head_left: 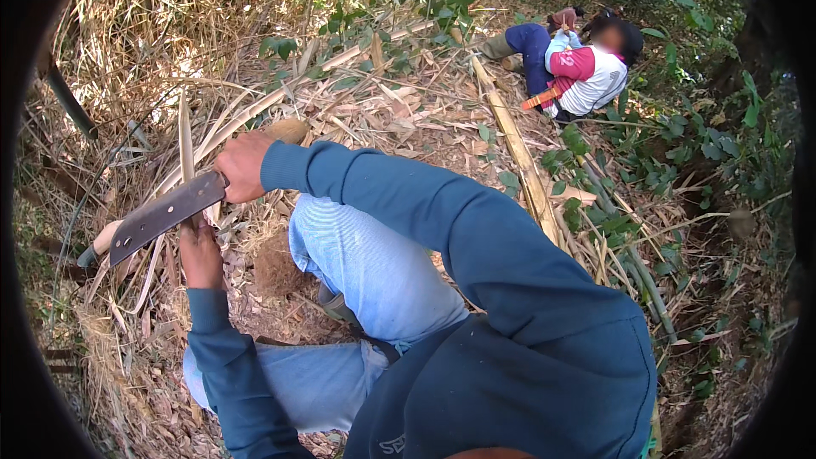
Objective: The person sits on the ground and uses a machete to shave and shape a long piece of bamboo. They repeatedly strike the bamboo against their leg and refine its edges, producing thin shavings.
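My right hand [245, 166] is closed round the wooden handle [287, 130] of a broad machete. Its dark, wide blade [161, 219] points to the left and slightly down, crossing over a pale bamboo strip [185, 138]. Below the blade, my left hand [201, 255] grips the lower part of that strip, which stands up past the blade's far side. The blade hides part of the strip and of my left fingers. Both hands are left of my bent knee [361, 259] in light blue jeans.
Dry leaves and bamboo shavings [408, 110] cover the ground. A long yellowish bamboo pole [517, 144] lies to the right, with a greenish pole [650, 289] beyond. Another person [586, 76] sits at the far right. A pale rounded piece [105, 238] lies left of the blade.
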The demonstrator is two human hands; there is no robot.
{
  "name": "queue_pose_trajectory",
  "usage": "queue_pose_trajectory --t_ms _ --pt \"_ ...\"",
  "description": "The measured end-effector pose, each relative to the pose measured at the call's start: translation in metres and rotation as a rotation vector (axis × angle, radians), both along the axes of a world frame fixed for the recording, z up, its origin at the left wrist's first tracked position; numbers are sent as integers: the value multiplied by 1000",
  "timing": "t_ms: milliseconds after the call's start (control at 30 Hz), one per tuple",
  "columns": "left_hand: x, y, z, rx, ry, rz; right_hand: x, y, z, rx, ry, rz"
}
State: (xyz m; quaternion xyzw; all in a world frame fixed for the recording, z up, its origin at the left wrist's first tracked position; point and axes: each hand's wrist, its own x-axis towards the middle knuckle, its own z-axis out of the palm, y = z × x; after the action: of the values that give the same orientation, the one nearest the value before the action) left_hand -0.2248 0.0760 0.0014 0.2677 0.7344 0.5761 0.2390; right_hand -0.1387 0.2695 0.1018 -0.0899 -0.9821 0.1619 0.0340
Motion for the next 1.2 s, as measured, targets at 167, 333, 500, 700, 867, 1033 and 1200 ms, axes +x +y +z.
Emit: queue_pose_trajectory --t_ms 167,333,500,700,867,1033,1200 --pt "17 -7 30 -163 23 -52 -10 17 -12 -91 66 -346" --pt "12 -8 24 -99 157 -54 5 15 -7 -76 20 -198" --pt "37 2 45 -121 165 -54 0 41 -15 -144 45 -460" --pt "22 -3 37 -123 433 36 10 38 -12 -17 8 -132" --pt "34 -4 76 -351 227 5 -5 44 -12 -144 -18 -506" --pt "23 5 41 -183 149 139 3 31 -8 -142 -105 -373" --pt "19 12 40 -105 84 326 3 -4 8 45 -91 -39"
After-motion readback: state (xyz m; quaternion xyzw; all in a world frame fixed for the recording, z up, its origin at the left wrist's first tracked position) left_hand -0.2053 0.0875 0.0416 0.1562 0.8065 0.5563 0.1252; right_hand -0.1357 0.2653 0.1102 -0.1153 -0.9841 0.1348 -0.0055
